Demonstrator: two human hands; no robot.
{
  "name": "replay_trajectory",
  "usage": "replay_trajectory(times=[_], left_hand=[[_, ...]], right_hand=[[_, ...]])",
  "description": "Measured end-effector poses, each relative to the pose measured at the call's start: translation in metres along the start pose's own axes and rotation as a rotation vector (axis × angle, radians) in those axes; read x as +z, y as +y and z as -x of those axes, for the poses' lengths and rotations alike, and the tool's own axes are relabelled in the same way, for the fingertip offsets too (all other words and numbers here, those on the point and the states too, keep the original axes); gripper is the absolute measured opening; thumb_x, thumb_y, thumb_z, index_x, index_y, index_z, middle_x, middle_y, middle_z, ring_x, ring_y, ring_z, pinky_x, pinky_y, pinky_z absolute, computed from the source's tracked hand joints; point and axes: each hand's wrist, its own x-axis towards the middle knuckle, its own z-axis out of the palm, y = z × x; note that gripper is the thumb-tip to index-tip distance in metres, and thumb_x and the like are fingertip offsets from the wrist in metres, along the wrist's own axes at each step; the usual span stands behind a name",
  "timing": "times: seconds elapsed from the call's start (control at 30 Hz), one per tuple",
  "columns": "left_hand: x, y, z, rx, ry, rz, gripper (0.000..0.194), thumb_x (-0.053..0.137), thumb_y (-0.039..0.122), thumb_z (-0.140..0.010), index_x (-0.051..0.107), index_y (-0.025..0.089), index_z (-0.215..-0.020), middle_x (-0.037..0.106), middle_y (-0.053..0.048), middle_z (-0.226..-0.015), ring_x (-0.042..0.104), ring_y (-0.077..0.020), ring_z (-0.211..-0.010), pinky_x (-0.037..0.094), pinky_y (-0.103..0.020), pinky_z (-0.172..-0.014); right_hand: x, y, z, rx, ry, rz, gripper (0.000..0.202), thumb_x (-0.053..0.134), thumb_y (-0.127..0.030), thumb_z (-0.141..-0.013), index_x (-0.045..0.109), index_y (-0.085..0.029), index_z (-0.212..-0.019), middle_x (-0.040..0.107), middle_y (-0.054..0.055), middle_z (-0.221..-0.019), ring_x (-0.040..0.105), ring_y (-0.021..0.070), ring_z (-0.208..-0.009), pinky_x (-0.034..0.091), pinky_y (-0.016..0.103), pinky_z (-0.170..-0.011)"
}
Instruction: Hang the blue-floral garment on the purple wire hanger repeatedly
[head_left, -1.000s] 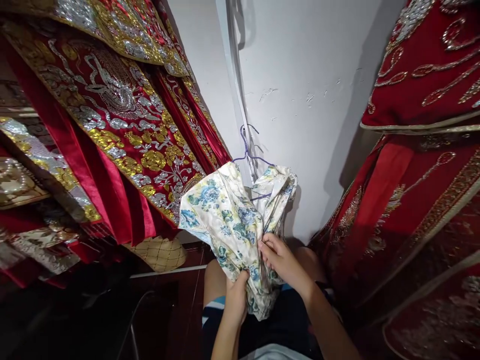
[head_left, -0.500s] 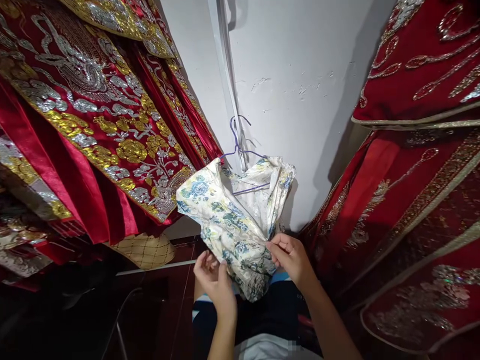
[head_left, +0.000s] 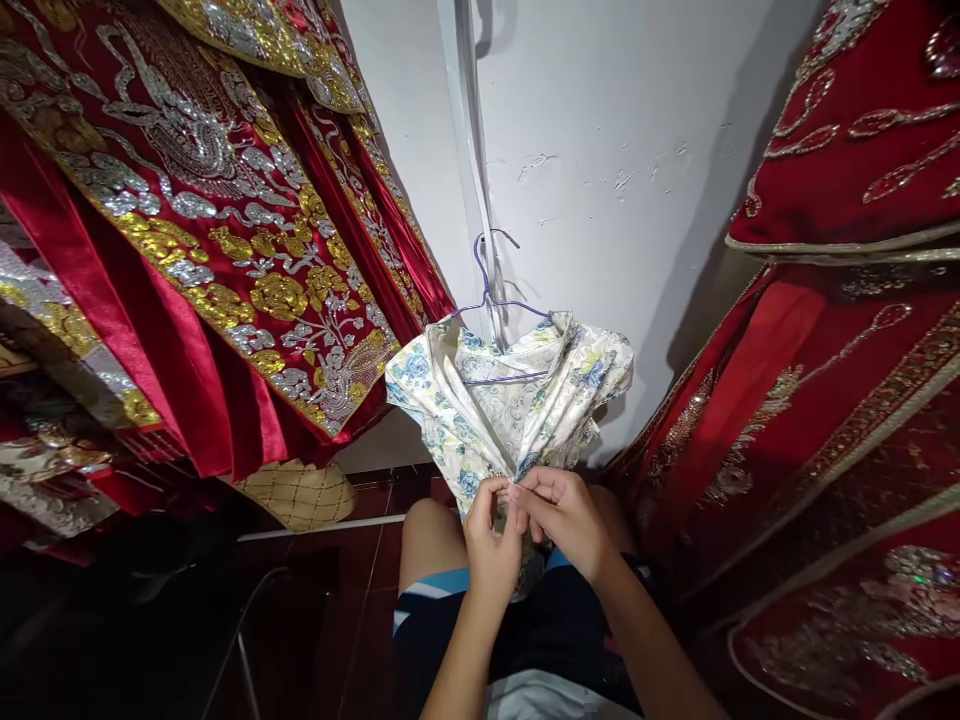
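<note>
A white garment with blue and yellow flowers hangs on a thin purple hanger, its neckline open in a V. At the bottom of that V, my left hand pinches the fabric edge between thumb and fingers. My right hand is closed on the same spot from the right, its fingertips against those of my left hand. The fingers hide whatever small part lies between them. Below the hands, the lower part of the garment is mostly covered.
Red embroidered garments hang at the left, and more red ones at the right. A pale metal pole stands before the white wall. My knees and dark shorts are below.
My left hand has moved right and up to meet my right hand and has closed on the fabric. The garment's right side has spread outward, and the view has shifted slightly.
</note>
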Motion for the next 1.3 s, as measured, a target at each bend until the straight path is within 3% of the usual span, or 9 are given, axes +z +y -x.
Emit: replay_trajectory(times=[0.23,0.43,0.6,0.73,0.9,1.0,1.07,1.17,1.3], left_hand=[[0.009,-0.008,0.0,0.049,-0.137,-0.105,0.016,0.048,0.027,-0.098,0.055,0.019,-0.086,0.056,-0.005,-0.084,0.052,-0.0173,-0.078,0.041,-0.028,-0.073],[0.006,-0.033,0.006,0.001,-0.171,-0.149,0.019,0.046,0.028,-0.098,0.053,0.019,-0.084,0.052,-0.003,-0.078,0.049,-0.0167,-0.072,0.039,-0.027,-0.069],[-0.008,-0.028,-0.006,-0.072,-0.245,-0.089,0.022,0.05,0.035,-0.097,0.057,0.018,-0.085,0.056,-0.003,-0.078,0.052,-0.0166,-0.073,0.04,-0.026,-0.069],[-0.023,0.012,-0.054,0.108,-0.168,-0.098,0.021,0.055,0.034,-0.096,0.066,0.018,-0.088,0.066,-0.006,-0.088,0.061,-0.0195,-0.085,0.045,-0.028,-0.078],[-0.03,0.077,-0.141,0.539,-0.06,-0.229,0.032,0.052,0.028,-0.099,0.06,0.021,-0.129,0.069,-0.006,-0.1,0.062,-0.016,-0.084,0.049,-0.03,-0.079],[-0.025,0.101,-0.17,0.697,-0.108,-0.429,0.019,0.054,0.025,-0.098,0.067,0.017,-0.108,0.068,-0.006,-0.097,0.061,-0.0164,-0.086,0.048,-0.03,-0.081],[-0.023,0.109,-0.177,0.745,-0.098,-0.499,0.016,0.053,0.025,-0.098,0.066,0.016,-0.096,0.067,-0.006,-0.092,0.061,-0.0167,-0.086,0.048,-0.03,-0.08],[-0.035,0.108,-0.183,0.737,0.069,-0.459,0.016,0.051,0.026,-0.1,0.063,0.015,-0.096,0.065,-0.005,-0.091,0.06,-0.0155,-0.085,0.048,-0.029,-0.08],[-0.084,0.078,-0.206,0.617,0.285,-0.361,0.023,0.043,0.032,-0.104,0.057,0.013,-0.104,0.061,-0.004,-0.096,0.057,-0.0118,-0.085,0.047,-0.025,-0.076]], right_hand=[[-0.008,-0.025,-0.036,-0.094,0.295,-0.114,0.036,0.073,-0.044,-0.077,0.055,-0.018,-0.059,0.045,-0.005,-0.043,0.035,0.0067,-0.038,0.026,0.023,-0.039],[-0.006,-0.09,-0.106,-0.274,0.255,-0.158,0.025,0.076,-0.035,-0.073,0.062,-0.016,-0.068,0.048,-0.005,-0.051,0.038,0.0055,-0.043,0.026,0.019,-0.038],[-0.004,-0.116,-0.116,-0.346,0.164,-0.1,0.02,0.07,-0.031,-0.081,0.063,-0.015,-0.07,0.049,-0.005,-0.05,0.037,0.0044,-0.041,0.026,0.018,-0.037],[-0.007,-0.113,-0.104,-0.375,0.129,-0.058,0.02,0.069,-0.029,-0.082,0.06,-0.017,-0.069,0.05,-0.005,-0.049,0.038,0.0049,-0.041,0.028,0.018,-0.039],[-0.007,-0.111,-0.098,-0.406,0.102,-0.009,0.022,0.071,-0.032,-0.082,0.059,-0.018,-0.07,0.051,-0.005,-0.049,0.041,0.0062,-0.042,0.029,0.019,-0.041],[-0.003,-0.11,-0.099,-0.427,0.104,-0.004,0.023,0.07,-0.034,-0.083,0.057,-0.02,-0.071,0.049,-0.006,-0.049,0.041,0.007,-0.043,0.029,0.02,-0.042],[-0.001,-0.103,-0.103,-0.447,0.13,0.011,0.023,0.068,-0.035,-0.084,0.055,-0.02,-0.071,0.048,-0.007,-0.049,0.039,0.0075,-0.043,0.028,0.021,-0.043],[0.001,-0.081,-0.109,-0.432,0.207,0.153,0.022,0.065,-0.034,-0.083,0.054,-0.021,-0.069,0.047,-0.007,-0.05,0.035,0.0081,-0.043,0.023,0.023,-0.044],[0.001,-0.047,-0.106,-0.33,0.216,0.301,0.027,0.064,-0.033,-0.079,0.046,-0.022,-0.061,0.041,-0.007,-0.048,0.031,0.0089,-0.044,0.019,0.024,-0.046]])
